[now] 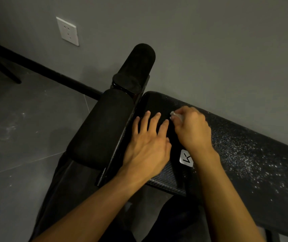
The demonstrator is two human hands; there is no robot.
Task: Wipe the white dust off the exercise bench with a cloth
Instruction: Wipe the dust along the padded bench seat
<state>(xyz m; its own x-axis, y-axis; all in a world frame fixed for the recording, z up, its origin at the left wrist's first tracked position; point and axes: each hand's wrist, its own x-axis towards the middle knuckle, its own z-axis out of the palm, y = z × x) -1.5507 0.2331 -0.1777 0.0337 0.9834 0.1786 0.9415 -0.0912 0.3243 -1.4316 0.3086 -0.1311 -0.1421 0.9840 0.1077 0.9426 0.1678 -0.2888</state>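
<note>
Exercise bench: black pad, running from frame centre down to the lower right, set along the grey wall.
White dust: speckled thick over the right stretch of the pad; the near-centre end around the hands looks dark and clean.
Left hand: flat on the pad at centre frame, fingers straight and spread, nothing held.
Right hand: just right of the left, fingers curled, knuckles up, gripping the cloth against the pad.
Cloth: white, mostly hidden in the fist; a small wad shows at the fingertips.
White label: on the pad, below the right wrist.
Foam roller: upper centre, beyond the bench end.
Padded block: left of the bench, beside the left hand.
Wall socket: white, upper left.
Floor: grey tile, faint white smudges at left.
</note>
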